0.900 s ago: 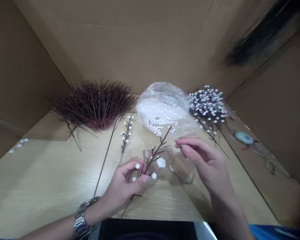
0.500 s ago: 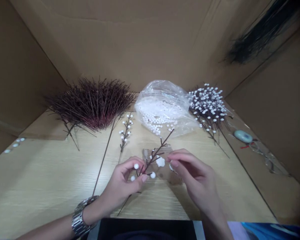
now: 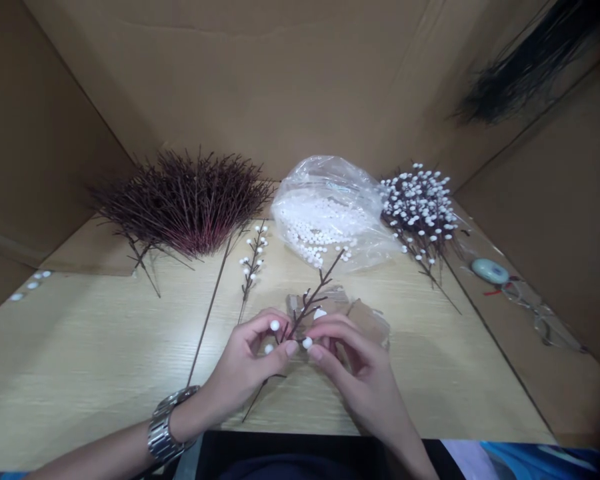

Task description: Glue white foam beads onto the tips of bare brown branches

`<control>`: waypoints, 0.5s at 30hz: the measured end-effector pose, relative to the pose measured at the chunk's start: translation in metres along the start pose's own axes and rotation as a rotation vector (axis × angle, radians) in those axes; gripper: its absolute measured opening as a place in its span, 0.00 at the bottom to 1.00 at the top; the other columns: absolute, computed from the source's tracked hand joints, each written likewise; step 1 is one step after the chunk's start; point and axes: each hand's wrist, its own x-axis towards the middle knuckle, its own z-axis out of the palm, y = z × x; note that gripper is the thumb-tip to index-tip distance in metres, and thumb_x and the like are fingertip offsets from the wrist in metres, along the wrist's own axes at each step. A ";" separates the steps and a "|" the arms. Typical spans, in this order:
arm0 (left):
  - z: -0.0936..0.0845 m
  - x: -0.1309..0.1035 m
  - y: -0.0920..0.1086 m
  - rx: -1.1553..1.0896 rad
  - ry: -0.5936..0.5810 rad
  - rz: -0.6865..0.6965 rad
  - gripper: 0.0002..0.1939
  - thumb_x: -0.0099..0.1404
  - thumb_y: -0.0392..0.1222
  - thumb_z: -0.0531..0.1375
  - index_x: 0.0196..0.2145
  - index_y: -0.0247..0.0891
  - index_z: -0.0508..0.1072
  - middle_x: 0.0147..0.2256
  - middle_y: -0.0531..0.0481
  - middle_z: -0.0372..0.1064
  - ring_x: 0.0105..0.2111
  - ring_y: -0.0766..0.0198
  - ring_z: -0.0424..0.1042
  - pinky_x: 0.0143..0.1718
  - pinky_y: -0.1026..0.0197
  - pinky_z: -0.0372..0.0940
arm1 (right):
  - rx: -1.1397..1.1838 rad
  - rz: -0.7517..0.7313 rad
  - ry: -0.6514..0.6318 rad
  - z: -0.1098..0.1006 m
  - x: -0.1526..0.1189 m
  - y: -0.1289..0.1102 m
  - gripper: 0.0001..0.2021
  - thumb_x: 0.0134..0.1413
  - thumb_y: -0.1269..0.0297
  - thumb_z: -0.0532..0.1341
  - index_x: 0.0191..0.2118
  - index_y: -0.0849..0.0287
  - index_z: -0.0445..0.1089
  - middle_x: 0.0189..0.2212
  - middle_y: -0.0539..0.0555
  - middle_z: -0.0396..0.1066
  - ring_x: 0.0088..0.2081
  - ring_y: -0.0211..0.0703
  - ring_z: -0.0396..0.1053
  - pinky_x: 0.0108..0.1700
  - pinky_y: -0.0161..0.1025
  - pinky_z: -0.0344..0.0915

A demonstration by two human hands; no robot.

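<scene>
My left hand (image 3: 260, 357) pinches a brown artificial twig (image 3: 313, 300) low on its stem, and the twig slants up to the right. White foam balls sit on its lower side shoots, one of them a ball (image 3: 275, 325) beside my left fingers. The thumb and forefinger of my right hand (image 3: 355, 370) close around another white ball (image 3: 307, 343) at a shoot tip on the right. Higher shoots on the twig are bare. Beneath it lies a piece of cardboard (image 3: 370, 320) with a white patch (image 3: 320, 313), partly hidden by my right hand.
Behind stand a pile of bare brown twigs (image 3: 185, 200), a clear plastic bag (image 3: 330, 193) of white balls and a bunch of white-balled twigs (image 3: 417, 207). One finished-looking twig (image 3: 253, 263) lies left of centre. Eyeglasses (image 3: 545, 317) and a pale green oval object (image 3: 490, 271) lie right.
My right hand has moved left from above the cardboard to the twig, and its fingertips now close on the right-hand white ball. My left hand keeps its hold on the twig.
</scene>
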 end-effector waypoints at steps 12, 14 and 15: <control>0.000 0.004 -0.003 -0.074 0.017 -0.093 0.08 0.68 0.43 0.66 0.33 0.37 0.74 0.34 0.53 0.63 0.37 0.63 0.64 0.41 0.62 0.61 | 0.047 0.048 0.027 0.006 0.000 0.011 0.03 0.63 0.63 0.65 0.42 0.50 0.77 0.39 0.51 0.74 0.43 0.43 0.72 0.42 0.38 0.67; 0.000 0.005 -0.002 -0.066 0.025 -0.095 0.09 0.67 0.44 0.66 0.33 0.37 0.74 0.33 0.53 0.63 0.36 0.63 0.63 0.39 0.62 0.61 | 0.044 0.041 0.034 0.006 0.001 0.012 0.04 0.62 0.62 0.66 0.42 0.50 0.77 0.39 0.52 0.75 0.43 0.44 0.73 0.42 0.38 0.68; 0.000 0.005 -0.001 -0.058 0.026 -0.096 0.09 0.67 0.43 0.66 0.33 0.37 0.74 0.33 0.53 0.62 0.35 0.63 0.63 0.39 0.62 0.61 | 0.040 0.036 0.042 0.006 0.001 0.013 0.04 0.62 0.62 0.66 0.42 0.50 0.78 0.39 0.52 0.75 0.43 0.44 0.73 0.42 0.38 0.69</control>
